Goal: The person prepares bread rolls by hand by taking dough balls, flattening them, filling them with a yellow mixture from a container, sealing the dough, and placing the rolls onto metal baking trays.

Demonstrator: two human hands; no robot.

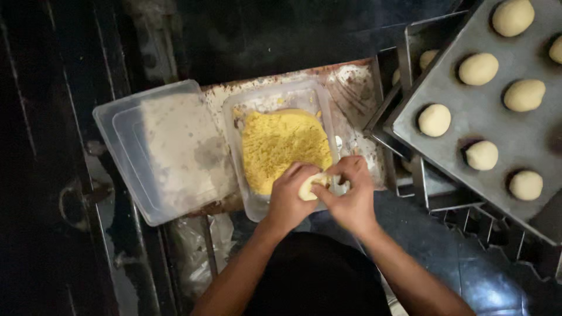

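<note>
Over a clear tub [234,126] of yellow crumbs [282,146], both hands [321,196] clasp a dough piece [308,186]

The crumb filling [285,146] is bright yellow inside a clear plastic tub [234,126]. The lid [158,149] beside it is clear too, clouded with whitish smears. The dough piece [308,186] is pale cream, like the dough balls [479,68] on the dull grey baking tray [497,126]. The desk [351,88] is white-dusted, with rusty brown edges.
</note>
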